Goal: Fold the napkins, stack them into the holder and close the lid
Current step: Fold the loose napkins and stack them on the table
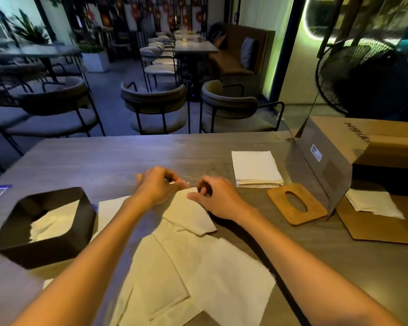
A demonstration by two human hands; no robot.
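A white napkin (189, 215) lies partly folded in the middle of the wooden table (99, 156). My left hand (157, 184) and my right hand (216, 200) pinch its far edge between thumb and fingers. Several more unfolded napkins (198, 278) lie spread under my forearms. The black square holder (45, 228) stands at the left with a napkin (53, 223) inside. Its wooden lid (297, 203), with an oval slot, lies flat to the right. A neat stack of napkins (256, 168) sits beyond the lid.
An open cardboard box (353, 147) lies on its side at the right, with more napkins (375, 203) on its flap. A black cable (264, 262) runs across the table under my right arm. Chairs (156, 107) stand beyond the far edge. A fan (363, 76) is at right.
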